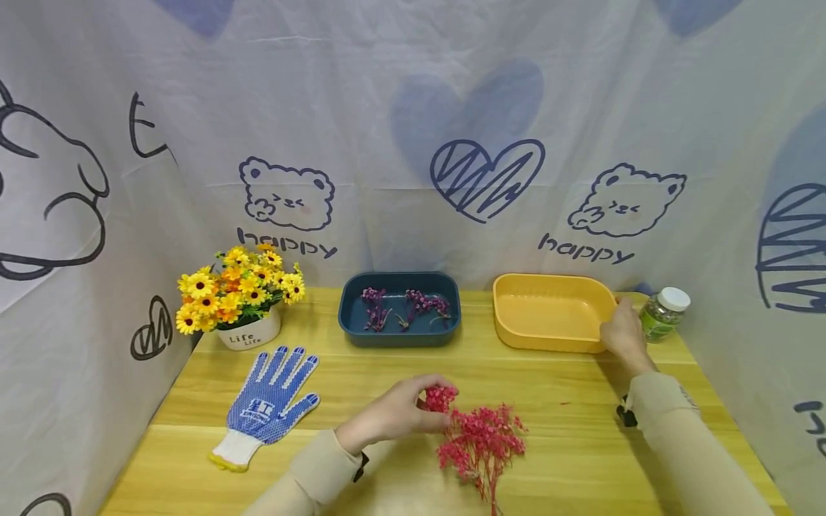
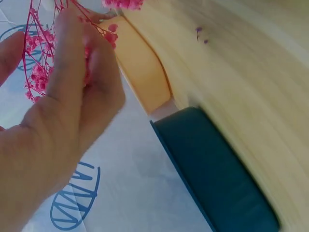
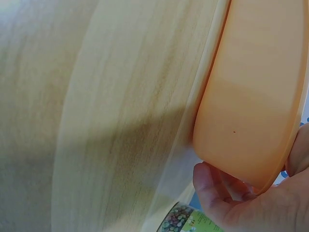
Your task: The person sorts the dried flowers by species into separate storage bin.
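My left hand (image 1: pixel 399 412) is over the table's front middle, its thumb and fingers curled round a sprig of pink dried flowers (image 1: pixel 441 398). The left wrist view shows thin pink stems (image 2: pixel 33 48) between thumb and fingers. Just to the right lies a larger pink dried-flower bunch (image 1: pixel 487 433), stems toward the front edge. Over at the back right, my right hand (image 1: pixel 623 333) grips the right end of a yellow plastic tray (image 1: pixel 548 312). In the right wrist view its fingertips (image 3: pixel 203 176) sit against the outside of the tray's end wall.
A dark blue tray (image 1: pixel 400 338) holding purple dried sprigs (image 1: pixel 422 302) stands back centre. At the left are a pot of yellow flowers (image 1: pixel 241 294) and a blue-and-white work glove (image 1: pixel 267 401). A white-lidded jar (image 1: pixel 663 315) stands right of the yellow tray. A patterned cloth hangs behind.
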